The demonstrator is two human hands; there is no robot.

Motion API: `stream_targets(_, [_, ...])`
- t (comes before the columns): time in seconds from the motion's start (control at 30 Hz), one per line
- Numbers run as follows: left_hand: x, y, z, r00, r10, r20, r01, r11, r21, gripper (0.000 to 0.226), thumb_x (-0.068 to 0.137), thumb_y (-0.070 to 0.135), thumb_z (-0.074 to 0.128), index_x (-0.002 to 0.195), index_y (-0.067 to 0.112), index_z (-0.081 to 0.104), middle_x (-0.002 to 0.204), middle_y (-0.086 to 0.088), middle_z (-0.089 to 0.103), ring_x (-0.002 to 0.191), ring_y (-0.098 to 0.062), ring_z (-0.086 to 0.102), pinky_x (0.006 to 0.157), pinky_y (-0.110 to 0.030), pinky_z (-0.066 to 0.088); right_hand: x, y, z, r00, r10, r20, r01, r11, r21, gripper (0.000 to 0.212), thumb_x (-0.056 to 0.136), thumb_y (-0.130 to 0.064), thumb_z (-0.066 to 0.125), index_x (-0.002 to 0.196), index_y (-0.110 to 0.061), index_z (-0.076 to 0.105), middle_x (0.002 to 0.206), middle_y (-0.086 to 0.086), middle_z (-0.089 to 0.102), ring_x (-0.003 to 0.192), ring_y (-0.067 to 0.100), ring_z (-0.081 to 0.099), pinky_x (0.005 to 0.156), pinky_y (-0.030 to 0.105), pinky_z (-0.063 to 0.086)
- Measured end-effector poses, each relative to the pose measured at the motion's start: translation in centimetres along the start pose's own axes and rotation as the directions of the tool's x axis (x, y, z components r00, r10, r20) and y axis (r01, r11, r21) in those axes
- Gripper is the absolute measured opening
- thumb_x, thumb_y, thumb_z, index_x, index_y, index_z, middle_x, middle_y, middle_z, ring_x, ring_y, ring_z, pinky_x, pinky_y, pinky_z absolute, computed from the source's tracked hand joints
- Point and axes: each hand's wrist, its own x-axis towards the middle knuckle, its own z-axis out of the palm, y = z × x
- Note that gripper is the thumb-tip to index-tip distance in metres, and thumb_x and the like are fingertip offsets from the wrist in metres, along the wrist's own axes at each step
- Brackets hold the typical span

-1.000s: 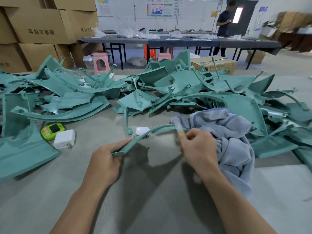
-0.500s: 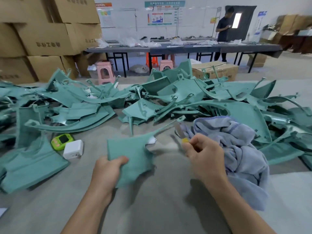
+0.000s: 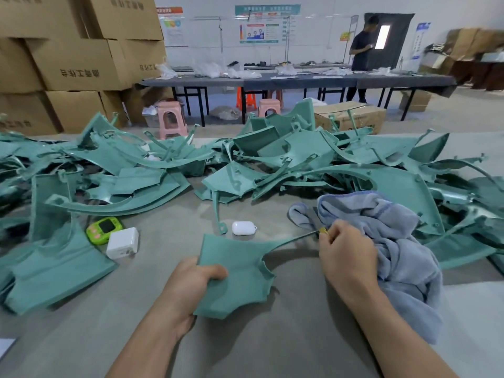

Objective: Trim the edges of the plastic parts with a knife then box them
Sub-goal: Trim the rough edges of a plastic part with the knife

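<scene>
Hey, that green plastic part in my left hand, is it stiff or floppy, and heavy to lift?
Probably stiff: the plastic part juts out flat though the left hand grips only one edge. Likely light, since one hand seems to carry it. Its thin tail, reaching toward the knife in the right hand, may flex when pressed.

The handle of the narrow grey-bladed knife (image 3: pixel 316 223) is almost wholly covered by the right hand (image 3: pixel 346 255) — only a yellow bit is shown, and the blade is blurred against the crumpled blue-grey towel (image 3: pixel 387 233). The fingers of the left hand (image 3: pixel 188 290) are hidden under the flat teal plastic part (image 3: pixel 240 271). The heap of teal plastic parts (image 3: pixel 272 159) is cut off at both side edges. The print on the wall posters (image 3: pixel 266 25) is too small to be read.
</scene>
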Motion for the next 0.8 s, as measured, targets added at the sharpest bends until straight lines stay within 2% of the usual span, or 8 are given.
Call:
stream_targets(0.13, [0.0, -0.1, 0.1, 1.0, 0.0, -0.018, 0.0, 1.0, 0.007, 0.015, 0.085, -0.005, 0.062, 0.095, -0.004, 0.074, 0.088, -0.028, 0.075, 0.07, -0.039, 0.072, 0.061, -0.039, 0.057, -3.0, -1.4, 0.4, 0.958, -0.25, 0.141, 0.229, 0.962, 0.148, 0.036, 0.09, -0.026, 0.073, 0.066, -0.029, 0.047, 0.055, -0.011, 0.054, 0.054, 0.006, 0.055, 0.047, 0.016, 0.036])
stream_targets(0.2, [0.0, -0.1, -0.1, 1.0, -0.003, -0.013, 0.003, 1.0, -0.006, 0.015, 0.085, -0.005, 0.061, 0.094, -0.004, 0.074, 0.089, -0.028, 0.075, 0.071, -0.04, 0.073, 0.058, -0.038, 0.058, -4.3, -1.7, 1.2, 0.914, -0.319, 0.25, 0.313, 0.947, 0.064, 0.029, 0.091, -0.034, 0.07, 0.069, -0.029, 0.051, 0.059, -0.012, 0.056, 0.056, 0.003, 0.054, 0.051, 0.015, 0.04])
stream_targets(0.27, [-0.1, -0.1, -0.2, 1.0, -0.014, -0.001, 0.014, 1.0, -0.017, 0.016, 0.085, -0.007, 0.06, 0.092, -0.004, 0.074, 0.089, -0.028, 0.075, 0.07, -0.04, 0.073, 0.054, -0.037, 0.058, -2.7, -1.1, 1.2, 0.957, -0.211, 0.198, 0.223, 0.974, -0.039, 0.025, 0.096, -0.035, 0.063, 0.075, -0.025, 0.054, 0.063, -0.009, 0.059, 0.059, 0.008, 0.055, 0.058, 0.031, 0.049])
stream_targets(0.37, [-0.1, -0.2, 0.0, 1.0, -0.023, 0.02, 0.023, 1.0, 0.002, 0.016, 0.085, -0.008, 0.06, 0.086, -0.002, 0.075, 0.087, -0.027, 0.075, 0.067, -0.038, 0.073, 0.051, -0.036, 0.058, 0.0, 0.2, -0.7, 0.996, 0.059, 0.06, -0.047, 0.983, -0.179, 0.023, 0.1, -0.034, 0.054, 0.082, -0.019, 0.056, 0.077, 0.004, 0.065, 0.07, 0.027, 0.054, 0.065, 0.034, 0.043])
stream_targets(0.53, [0.1, -0.1, 0.2, 1.0, -0.026, 0.013, 0.026, 1.0, -0.003, 0.014, 0.085, -0.005, 0.063, 0.093, -0.004, 0.074, 0.086, -0.027, 0.075, 0.067, -0.038, 0.073, 0.052, -0.036, 0.057, -3.8, -1.6, 0.3, 0.922, -0.246, 0.299, 0.229, 0.969, 0.088, 0.026, 0.092, -0.032, 0.069, 0.073, -0.027, 0.053, 0.063, -0.007, 0.059, 0.059, 0.007, 0.055, 0.056, 0.029, 0.049])
stream_targets(0.6, [0.0, -0.1, 0.2, 1.0, -0.024, 0.008, 0.024, 1.0, -0.019, 0.014, 0.084, -0.006, 0.063, 0.094, -0.005, 0.073, 0.085, -0.027, 0.075, 0.065, -0.038, 0.072, 0.05, -0.036, 0.056, -4.0, -1.7, 1.0, 0.893, -0.288, 0.345, 0.297, 0.955, 0.027, 0.022, 0.091, -0.036, 0.067, 0.075, -0.028, 0.055, 0.067, -0.009, 0.06, 0.064, 0.007, 0.057, 0.061, 0.032, 0.052])
stream_targets(0.7, [-0.2, 0.1, 0.3, 0.999, -0.017, -0.027, 0.015, 0.998, -0.062, 0.015, 0.084, -0.007, 0.061, 0.093, -0.005, 0.073, 0.084, -0.026, 0.075, 0.063, -0.036, 0.072, 0.048, -0.036, 0.056, -0.9, -0.2, 0.5, 0.965, -0.108, 0.239, 0.151, 0.975, -0.166, 0.019, 0.093, -0.031, 0.061, 0.078, -0.021, 0.055, 0.071, -0.002, 0.06, 0.076, 0.027, 0.063, 0.063, 0.035, 0.044])
stream_targets(0.8, [-0.4, 0.4, 0.0, 0.999, -0.02, -0.048, 0.014, 0.993, -0.113, 0.014, 0.084, -0.008, 0.06, 0.089, -0.005, 0.072, 0.076, -0.022, 0.074, 0.054, -0.032, 0.069, 0.041, -0.031, 0.051, 0.8, 1.4, -0.7, 0.989, 0.017, 0.144, -0.008, 0.998, -0.067, 0.025, 0.093, -0.027, 0.063, 0.072, -0.017, 0.055, 0.062, 0.001, 0.057, 0.068, 0.029, 0.058, 0.058, 0.033, 0.038])
